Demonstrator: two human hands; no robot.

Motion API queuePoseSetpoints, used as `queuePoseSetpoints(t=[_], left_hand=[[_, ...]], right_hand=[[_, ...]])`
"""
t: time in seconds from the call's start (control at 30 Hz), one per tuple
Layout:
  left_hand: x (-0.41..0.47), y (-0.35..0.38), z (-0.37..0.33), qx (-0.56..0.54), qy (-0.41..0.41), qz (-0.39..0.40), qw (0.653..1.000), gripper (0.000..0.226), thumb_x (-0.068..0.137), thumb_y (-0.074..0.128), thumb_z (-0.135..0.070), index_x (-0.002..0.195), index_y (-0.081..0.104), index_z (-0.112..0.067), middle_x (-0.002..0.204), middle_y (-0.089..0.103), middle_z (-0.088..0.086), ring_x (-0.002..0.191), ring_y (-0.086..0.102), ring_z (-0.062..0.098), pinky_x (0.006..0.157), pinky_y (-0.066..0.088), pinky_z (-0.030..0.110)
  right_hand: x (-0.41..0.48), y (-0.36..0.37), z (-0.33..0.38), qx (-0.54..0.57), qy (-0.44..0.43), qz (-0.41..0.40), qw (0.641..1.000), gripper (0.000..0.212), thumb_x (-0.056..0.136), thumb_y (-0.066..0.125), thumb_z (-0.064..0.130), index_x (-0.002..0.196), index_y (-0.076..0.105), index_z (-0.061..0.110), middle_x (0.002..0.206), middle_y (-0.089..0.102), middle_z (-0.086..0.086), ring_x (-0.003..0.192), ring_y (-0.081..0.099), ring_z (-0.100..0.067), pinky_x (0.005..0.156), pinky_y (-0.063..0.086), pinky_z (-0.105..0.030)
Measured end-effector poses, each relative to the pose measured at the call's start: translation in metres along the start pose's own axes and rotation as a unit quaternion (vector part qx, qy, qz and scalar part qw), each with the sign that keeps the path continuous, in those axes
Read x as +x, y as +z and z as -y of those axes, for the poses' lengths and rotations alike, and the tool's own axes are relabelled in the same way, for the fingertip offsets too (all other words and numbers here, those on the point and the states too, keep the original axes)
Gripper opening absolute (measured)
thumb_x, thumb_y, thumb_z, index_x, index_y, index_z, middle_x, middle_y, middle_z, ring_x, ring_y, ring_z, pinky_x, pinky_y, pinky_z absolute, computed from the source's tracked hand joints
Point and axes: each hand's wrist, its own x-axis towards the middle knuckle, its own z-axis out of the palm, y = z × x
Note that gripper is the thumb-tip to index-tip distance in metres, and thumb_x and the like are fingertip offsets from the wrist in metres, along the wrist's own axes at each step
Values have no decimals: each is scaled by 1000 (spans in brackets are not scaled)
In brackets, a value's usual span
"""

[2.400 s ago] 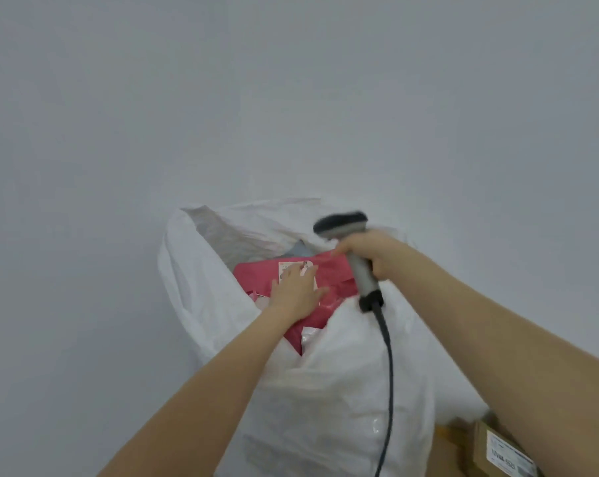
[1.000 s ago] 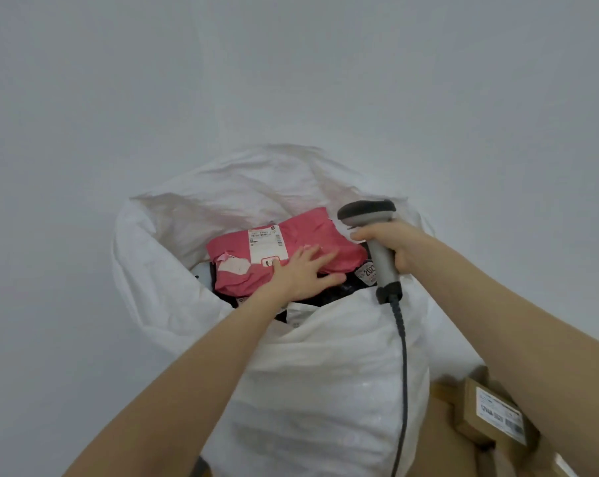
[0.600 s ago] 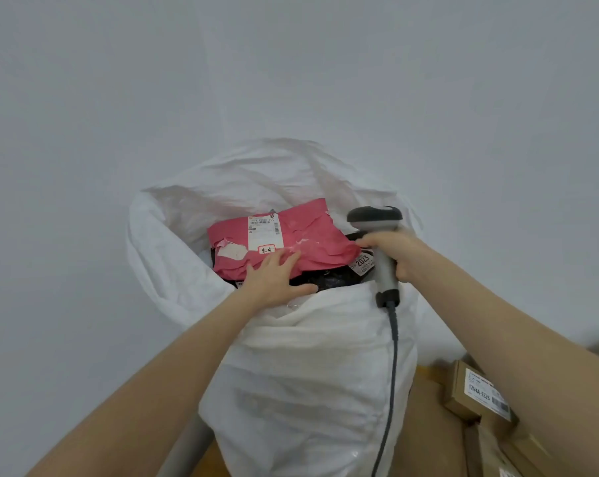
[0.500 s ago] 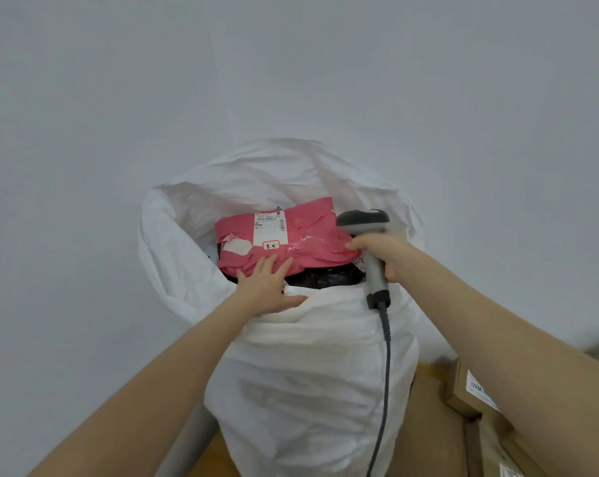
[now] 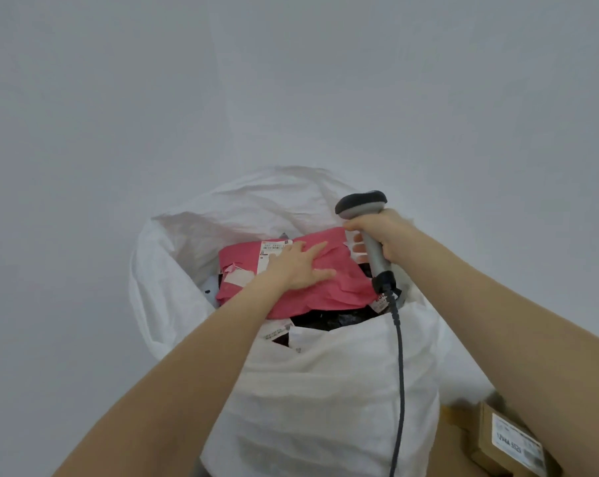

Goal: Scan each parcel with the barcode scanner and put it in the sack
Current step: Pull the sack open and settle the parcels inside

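Several parcels [image 5: 329,318] are lying in the sack [image 5: 325,390], we are pressing the pink mailer [image 5: 343,280] in with a flat left hand [image 5: 296,266], right hand [image 5: 384,232] gripping the scanner [image 5: 361,203], one box [image 5: 511,442] waiting

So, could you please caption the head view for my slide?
Left hand presses a pink parcel in the white sack; right hand grips the scanner.
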Motion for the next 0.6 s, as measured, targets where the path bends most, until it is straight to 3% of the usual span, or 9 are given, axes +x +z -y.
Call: queuePoseSetpoints(t=[0.1, 0.17, 0.3, 0.43, 0.6], left_hand=[[35, 21, 5, 40, -33, 91, 995, 88, 74, 38, -86, 148, 4, -53, 162, 0, 5, 148, -2, 35, 108, 3, 74], [54, 37, 20, 91, -50, 115, 988, 85, 74, 31, -89, 146, 2, -55, 163, -5, 2, 147, -7, 36, 103, -3, 78], [78, 69, 49, 149, -58, 128, 979, 62, 92, 30, -69, 146, 3, -56, 163, -2, 3, 148, -5, 37, 101, -1, 81], [87, 89, 49, 169, -58, 114, 977, 51, 98, 24, -59, 147, 11, -54, 162, 4, 4, 148, -5, 36, 98, -5, 81], [76, 68, 52, 104, -32, 102, 989, 62, 93, 25, -69, 150, 15, -47, 163, 5, 0, 148, 1, 31, 105, -1, 77]], right_hand=[[28, 10, -7, -26, 31, -10, 999, 34, 87, 71, 11, 116, 59, -1, 78, 54, -10, 82, 59, -27, 89, 53, -43], [49, 11, -17, -15, 56, -10, 998, 39, 90, 69, 12, 124, 54, -2, 80, 53, -10, 85, 57, -26, 83, 51, -36], [79, 12, -41, -23, 55, -34, 998, 49, 85, 72, 7, 128, 51, -1, 98, 56, -16, 90, 58, -28, 75, 53, -37], [89, 11, -55, -34, 73, -34, 996, 48, 85, 73, 7, 127, 52, -3, 92, 56, -14, 75, 56, -24, 58, 47, -31], [79, 6, -58, -25, 58, -29, 998, 47, 84, 72, 4, 128, 54, -1, 115, 63, -18, 93, 65, -32, 75, 53, -40]])
